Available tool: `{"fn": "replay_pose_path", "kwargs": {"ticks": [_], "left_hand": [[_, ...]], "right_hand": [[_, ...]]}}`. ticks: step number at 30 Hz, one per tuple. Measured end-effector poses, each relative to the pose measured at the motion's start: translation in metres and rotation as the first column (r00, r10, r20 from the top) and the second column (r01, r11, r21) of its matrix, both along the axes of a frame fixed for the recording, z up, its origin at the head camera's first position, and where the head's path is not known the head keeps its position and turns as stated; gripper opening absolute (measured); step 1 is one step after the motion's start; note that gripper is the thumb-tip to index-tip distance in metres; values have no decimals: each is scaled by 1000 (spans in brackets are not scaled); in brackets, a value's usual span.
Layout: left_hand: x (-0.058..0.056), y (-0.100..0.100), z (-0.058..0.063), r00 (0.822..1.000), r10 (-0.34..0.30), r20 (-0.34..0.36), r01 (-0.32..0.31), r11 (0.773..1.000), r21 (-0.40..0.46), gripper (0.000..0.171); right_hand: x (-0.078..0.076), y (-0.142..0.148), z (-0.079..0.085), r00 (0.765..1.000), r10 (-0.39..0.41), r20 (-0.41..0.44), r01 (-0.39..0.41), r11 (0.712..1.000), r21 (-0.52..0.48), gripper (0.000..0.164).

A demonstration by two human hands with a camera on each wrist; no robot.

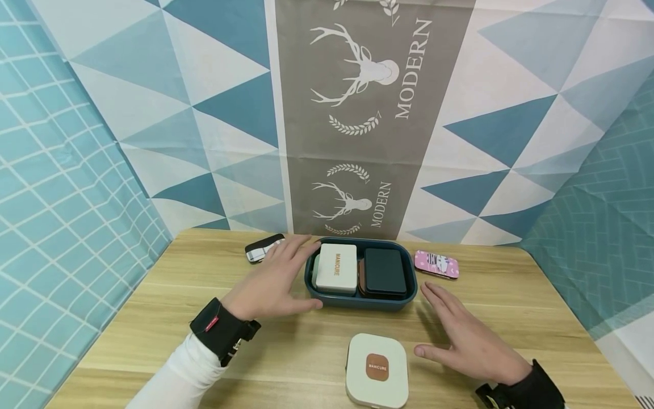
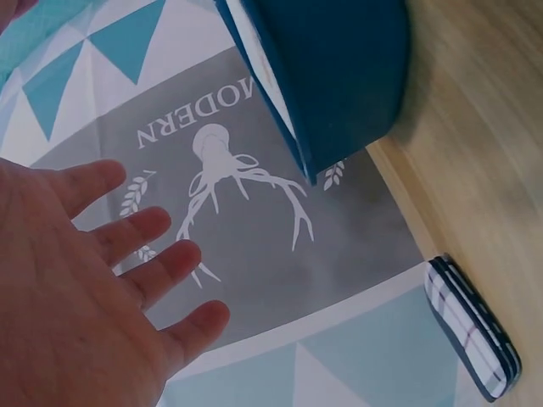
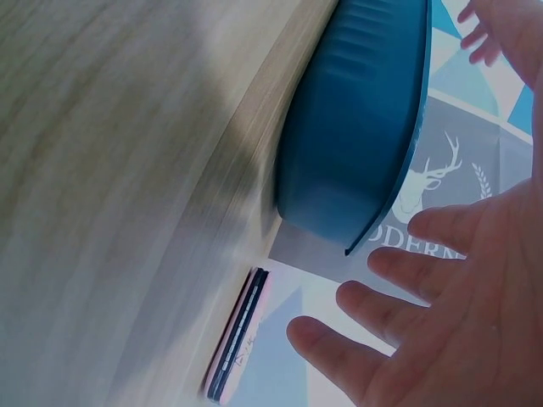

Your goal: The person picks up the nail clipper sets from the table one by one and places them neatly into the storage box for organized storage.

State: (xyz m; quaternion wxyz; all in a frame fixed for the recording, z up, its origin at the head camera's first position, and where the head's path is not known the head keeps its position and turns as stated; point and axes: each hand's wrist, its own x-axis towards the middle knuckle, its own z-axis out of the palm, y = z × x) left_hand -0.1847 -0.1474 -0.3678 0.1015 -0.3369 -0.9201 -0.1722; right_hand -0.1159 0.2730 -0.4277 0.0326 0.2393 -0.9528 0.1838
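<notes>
A dark blue bin (image 1: pixel 357 303) stands on the table between both hands. Inside it are a cream case (image 1: pixel 336 268) lettered MANICURE and a dark case (image 1: pixel 385 270), with greenish and brown edges showing beside them. My left hand (image 1: pixel 271 284) is at the bin's left side, fingers extended, holding nothing; whether it touches the rim I cannot tell. To the right of the bin, my right hand (image 1: pixel 467 343) hovers with straight, spread fingers (image 3: pixel 339 352) and an empty palm. A cream rounded-square case (image 1: pixel 377 382) with a brown MANICURE label lies in front, left of the right thumb.
A black-and-white plaid case (image 2: pixel 471 326) lies behind the left hand. Right of the bin lies a pink cartoon-printed case (image 1: pixel 436 264). The wooden table (image 1: pixel 291 363) ends at a patterned backdrop (image 1: pixel 352 142) at the back.
</notes>
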Motion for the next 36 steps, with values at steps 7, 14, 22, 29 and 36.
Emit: {"fn": "replay_pose_path", "kwargs": {"ticks": [7, 14, 22, 29, 36], "left_hand": [[12, -5, -7, 1000, 0, -23, 0, 1000, 18, 109], [22, -9, -16, 999, 2, -33, -1, 1000, 22, 109], [30, -13, -28, 998, -7, -63, 9, 999, 32, 111], [37, -16, -34, 999, 25, -24, -25, 1000, 6, 110], [41, -17, -37, 999, 31, 8, -31, 999, 10, 109]], "right_hand": [[0, 0, 1, 1000, -3, 2, 3, 1000, 5, 107], [0, 0, 1, 1000, -5, 3, 5, 1000, 6, 108], [1, -1, 1, 1000, 2, -12, -2, 1000, 1, 108], [0, -3, 3, 1000, 1, -24, 0, 1000, 8, 108], [0, -8, 9, 999, 13, -29, -13, 1000, 18, 109]]}}
